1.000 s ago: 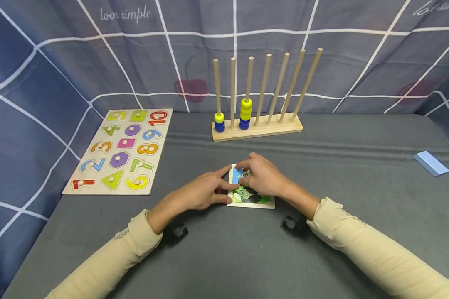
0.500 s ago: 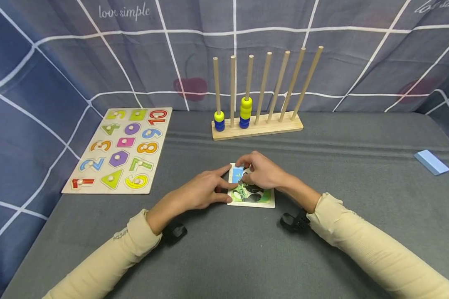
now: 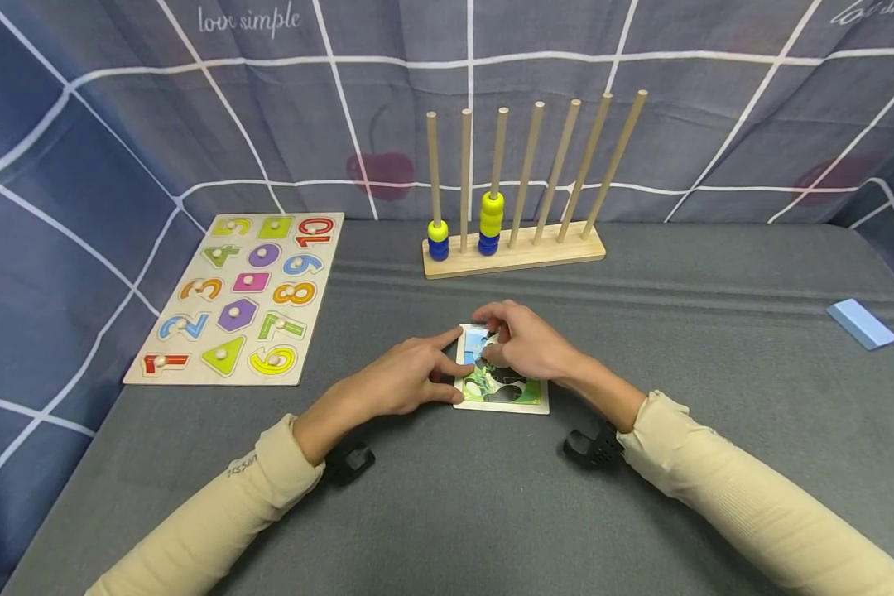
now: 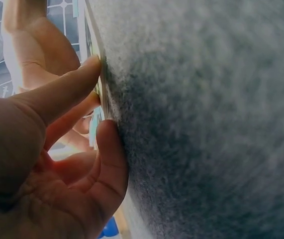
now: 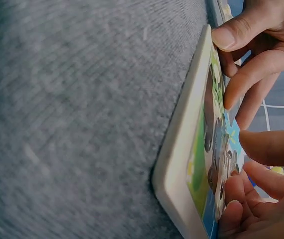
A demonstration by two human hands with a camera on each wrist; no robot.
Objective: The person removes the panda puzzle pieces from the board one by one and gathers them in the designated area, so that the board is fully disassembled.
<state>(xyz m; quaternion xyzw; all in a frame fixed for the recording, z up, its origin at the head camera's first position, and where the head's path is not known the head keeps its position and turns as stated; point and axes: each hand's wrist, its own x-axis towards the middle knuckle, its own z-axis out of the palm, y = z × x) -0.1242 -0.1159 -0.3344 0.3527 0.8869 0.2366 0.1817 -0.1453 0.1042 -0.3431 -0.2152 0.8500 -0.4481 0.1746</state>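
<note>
A small panda jigsaw puzzle [image 3: 502,396] in a pale-rimmed board lies flat on the table, blue at its upper left and green below. My left hand [image 3: 406,377] rests along its left side, thumb and one fingertip at the edge, another finger touching the picture. Over the upper part, my right hand [image 3: 532,343] has bent fingers and thumb around a puzzle piece, which it largely hides. From the right wrist, the puzzle's pale rim [image 5: 181,129] shows, with pieces [image 5: 221,144] sitting slightly uneven near the right thumb [image 5: 268,147].
A number-and-shape peg board [image 3: 234,300] lies at the left. Behind the puzzle stands a wooden rack of upright pegs [image 3: 514,258], two bearing yellow and blue beads. A light blue block [image 3: 862,324] is far right. Grid-patterned cloth [image 3: 387,91] hangs behind.
My right fingers have shifted slightly at the puzzle's top, and the blue upper-left area looks different, with a lighter blue patch showing. The left hand stays at the edge.
</note>
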